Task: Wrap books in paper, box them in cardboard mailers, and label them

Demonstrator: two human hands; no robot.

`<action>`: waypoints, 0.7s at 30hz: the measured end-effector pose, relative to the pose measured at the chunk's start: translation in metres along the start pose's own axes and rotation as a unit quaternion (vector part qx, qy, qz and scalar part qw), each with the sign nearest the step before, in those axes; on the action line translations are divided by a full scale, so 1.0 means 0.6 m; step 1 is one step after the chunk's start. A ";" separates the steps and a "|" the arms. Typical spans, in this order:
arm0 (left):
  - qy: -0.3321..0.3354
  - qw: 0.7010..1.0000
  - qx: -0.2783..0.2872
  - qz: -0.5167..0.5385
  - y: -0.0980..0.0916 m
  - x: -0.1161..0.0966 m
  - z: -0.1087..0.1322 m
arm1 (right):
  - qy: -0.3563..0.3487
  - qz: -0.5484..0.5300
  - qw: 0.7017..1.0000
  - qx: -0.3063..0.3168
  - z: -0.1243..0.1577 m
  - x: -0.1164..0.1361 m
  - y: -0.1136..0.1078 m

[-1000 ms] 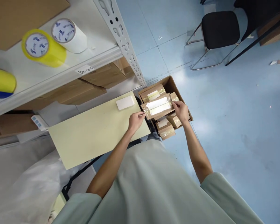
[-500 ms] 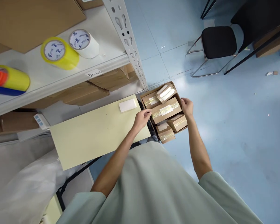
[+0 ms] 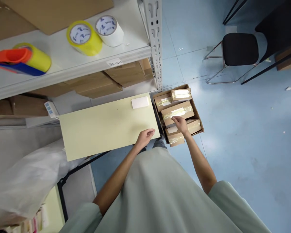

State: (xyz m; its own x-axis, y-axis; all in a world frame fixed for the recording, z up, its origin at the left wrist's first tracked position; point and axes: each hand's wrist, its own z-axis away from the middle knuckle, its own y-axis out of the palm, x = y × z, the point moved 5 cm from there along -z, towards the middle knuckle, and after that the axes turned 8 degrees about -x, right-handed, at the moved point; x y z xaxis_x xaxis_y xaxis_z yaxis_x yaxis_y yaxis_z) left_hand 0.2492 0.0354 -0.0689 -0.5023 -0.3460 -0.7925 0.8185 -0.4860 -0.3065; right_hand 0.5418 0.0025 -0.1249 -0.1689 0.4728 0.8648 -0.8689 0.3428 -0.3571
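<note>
My left hand (image 3: 145, 137) hovers over the near right corner of a pale yellow tabletop (image 3: 99, 129), fingers loosely stretched out and nothing seen in them. Over an open cardboard carton (image 3: 198, 115) is my right hand (image 3: 180, 124), its fingers slightly bent, also with nothing visible in it. The carton holds several taped brown boxes. A long box (image 3: 168, 114) with a white label lies in the middle, just beyond my right fingertips. A smaller labelled box (image 3: 181, 97) rests at the far end, and another box (image 3: 176, 139) sits at the near edge.
A white box (image 3: 140, 102) lies on the tabletop. The shelf (image 3: 133, 38) at upper left carries a yellow tape roll (image 3: 91, 42), a white tape roll (image 3: 113, 36) and an orange-and-blue tape dispenser (image 3: 21, 61). A black chair (image 3: 240, 48) stands on the blue floor.
My right hand has moved left from the carton's right edge to above the boxes. My left hand has drawn back from the carton toward me. The small far box now lies straighter.
</note>
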 end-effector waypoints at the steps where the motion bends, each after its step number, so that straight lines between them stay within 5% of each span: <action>1: 0.006 1.000 -0.002 0.009 -0.005 0.000 0.006 | -0.008 -0.004 1.000 0.012 0.009 0.010 0.015; 6: 0.038 0.997 -0.033 0.059 -0.055 0.002 0.042 | -0.057 -0.024 0.996 0.065 0.070 0.082 0.087; 12: 0.078 0.981 -0.106 0.141 -0.166 0.037 0.130 | -0.115 -0.019 0.983 0.143 0.178 0.191 0.201; 21: 0.080 0.929 -0.254 0.258 -0.386 0.225 0.377 | -0.182 0.005 0.943 0.280 0.412 0.322 0.474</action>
State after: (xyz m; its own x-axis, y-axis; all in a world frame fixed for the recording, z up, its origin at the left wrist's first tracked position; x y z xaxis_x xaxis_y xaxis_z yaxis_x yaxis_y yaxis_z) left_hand -0.0713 -0.0803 0.0146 0.0073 -0.2842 -0.9587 0.9851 0.1670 -0.0420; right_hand 0.1473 -0.0093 0.0278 -0.2389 0.1297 0.9623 -0.9584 -0.1910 -0.2122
